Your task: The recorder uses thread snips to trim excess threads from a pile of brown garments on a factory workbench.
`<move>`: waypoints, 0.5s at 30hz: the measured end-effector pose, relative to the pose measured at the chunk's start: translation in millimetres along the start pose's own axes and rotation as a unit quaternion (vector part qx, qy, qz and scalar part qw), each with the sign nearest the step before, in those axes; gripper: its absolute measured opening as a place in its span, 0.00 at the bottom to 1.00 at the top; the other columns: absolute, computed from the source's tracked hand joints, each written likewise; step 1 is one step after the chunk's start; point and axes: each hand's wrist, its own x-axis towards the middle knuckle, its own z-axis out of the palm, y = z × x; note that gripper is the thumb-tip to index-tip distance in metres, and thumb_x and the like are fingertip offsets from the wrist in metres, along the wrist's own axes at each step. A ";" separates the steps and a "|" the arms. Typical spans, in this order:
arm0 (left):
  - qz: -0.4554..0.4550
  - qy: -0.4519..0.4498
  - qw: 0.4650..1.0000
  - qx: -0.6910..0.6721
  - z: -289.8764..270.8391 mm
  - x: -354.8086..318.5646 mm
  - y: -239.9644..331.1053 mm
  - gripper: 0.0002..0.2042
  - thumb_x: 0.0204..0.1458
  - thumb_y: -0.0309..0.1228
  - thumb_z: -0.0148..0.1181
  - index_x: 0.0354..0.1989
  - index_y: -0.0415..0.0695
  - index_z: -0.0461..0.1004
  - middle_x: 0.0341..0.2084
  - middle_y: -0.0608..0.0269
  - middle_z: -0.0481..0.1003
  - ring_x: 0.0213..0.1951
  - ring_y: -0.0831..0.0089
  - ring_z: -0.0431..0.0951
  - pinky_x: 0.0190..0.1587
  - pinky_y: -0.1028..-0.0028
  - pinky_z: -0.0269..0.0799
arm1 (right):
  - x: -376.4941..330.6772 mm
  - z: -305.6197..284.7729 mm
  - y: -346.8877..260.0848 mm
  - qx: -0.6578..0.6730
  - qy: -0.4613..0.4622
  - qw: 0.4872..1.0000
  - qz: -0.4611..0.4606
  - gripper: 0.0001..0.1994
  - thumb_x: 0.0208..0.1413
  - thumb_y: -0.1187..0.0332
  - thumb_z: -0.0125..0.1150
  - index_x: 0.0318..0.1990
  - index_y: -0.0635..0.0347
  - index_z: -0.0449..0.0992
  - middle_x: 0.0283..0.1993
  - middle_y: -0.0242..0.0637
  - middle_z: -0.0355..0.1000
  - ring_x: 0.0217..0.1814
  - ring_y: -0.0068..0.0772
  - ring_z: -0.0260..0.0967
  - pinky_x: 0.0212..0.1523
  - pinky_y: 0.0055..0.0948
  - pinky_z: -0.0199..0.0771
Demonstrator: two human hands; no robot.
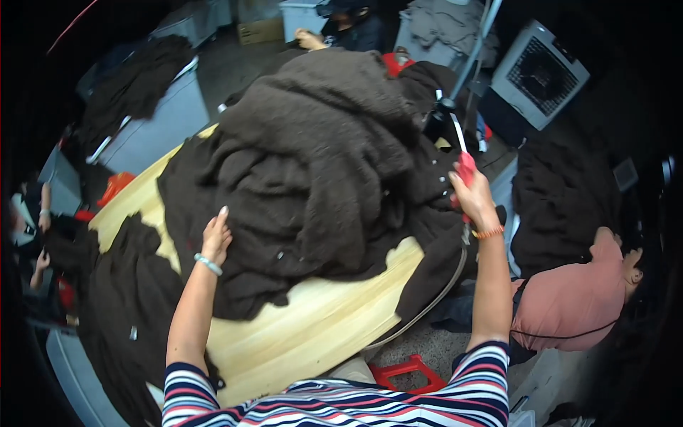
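A large heap of dark brown fleece fabric (306, 156) covers most of the pale wooden tabletop (306, 341) in front of me. Over the heap's left side is my left hand (217, 238), its fingers curled in; whether cloth is pinched in them I cannot make out. My right hand (473, 192) grips a red air blow gun (466, 167) on the heap's right side. Its thin silver nozzle points up and away from me. From its lower end a hose (448, 288) curves down past the table's right edge. Small white tags or scraps dot the fabric.
More dark cloth (128, 299) hangs at the left. A person in a pink top (569, 302) bends at the right beside another dark pile (562, 199). A red stool (405, 370) stands below the table. Beyond are a grey fan unit (544, 75) and another person (348, 28).
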 end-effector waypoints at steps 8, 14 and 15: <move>-0.036 0.017 0.999 -0.001 71.0 39.5 27.5 0.46 0.47 0.57 0.64 0.61 0.26 0.59 0.60 0.45 0.66 0.59 0.57 0.69 0.63 0.63 0.63 | 211.2 48.4 61.9 -0.096 -0.113 0.985 0.091 0.15 0.55 0.60 0.59 0.38 0.67 0.74 0.29 0.40 0.75 0.25 0.32 0.74 0.32 0.33 0.73; -0.072 0.042 0.996 -0.026 69.6 61.2 32.1 0.43 0.49 0.56 0.63 0.62 0.32 0.60 0.58 0.45 0.67 0.57 0.54 0.70 0.61 0.59 0.65 | 330.6 134.6 164.5 -0.109 -0.150 0.981 0.063 0.18 0.56 0.58 0.58 0.43 0.65 0.77 0.40 0.45 0.77 0.41 0.40 0.74 0.45 0.38 0.70; -0.083 0.037 0.996 -0.022 71.1 65.0 31.1 0.42 0.49 0.57 0.62 0.62 0.33 0.61 0.59 0.47 0.67 0.59 0.55 0.68 0.62 0.60 0.63 | 335.1 146.6 172.1 -0.108 -0.157 0.980 0.065 0.18 0.56 0.58 0.58 0.43 0.65 0.77 0.40 0.45 0.77 0.41 0.40 0.74 0.45 0.38 0.70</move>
